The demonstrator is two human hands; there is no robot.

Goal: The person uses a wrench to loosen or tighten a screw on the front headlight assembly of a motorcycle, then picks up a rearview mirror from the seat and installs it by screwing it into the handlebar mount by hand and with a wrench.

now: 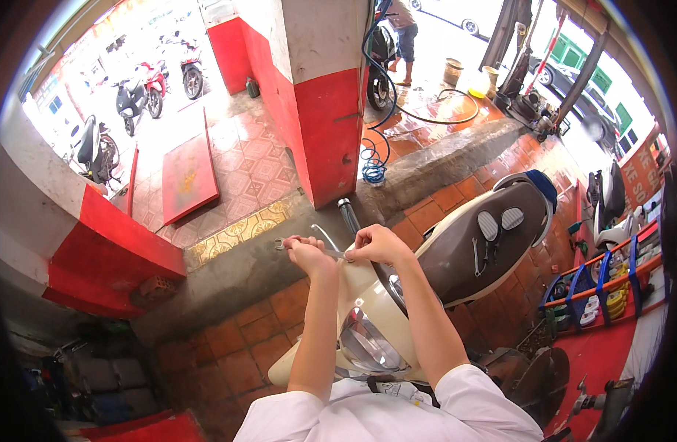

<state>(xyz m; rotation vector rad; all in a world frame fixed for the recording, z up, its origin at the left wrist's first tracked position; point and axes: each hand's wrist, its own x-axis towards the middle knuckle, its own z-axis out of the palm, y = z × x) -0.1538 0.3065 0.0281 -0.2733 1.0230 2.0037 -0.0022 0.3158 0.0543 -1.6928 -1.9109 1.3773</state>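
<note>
Standing scooter (382,306): below both hands; bodywork on, mirror-like ovals (512,218) off, so seemingly unfinished
Seat (447,264): carries ovals, idle spanner (476,254)
Wall sign (639,175): pale lettering on red; no brand legible
Left hand (307,253): grip clenched around wrench (279,244)
Right hand (375,244): grip pinching near handlebar, can't tell what

The left forearm (314,335) stretches forward almost straight to the left hand (309,254), which is curled with its fingers (301,241) folded in, while the right forearm (433,318) slants inward to the right hand (377,244) just beside it, wrist bent, fingers angled toward the left
</note>
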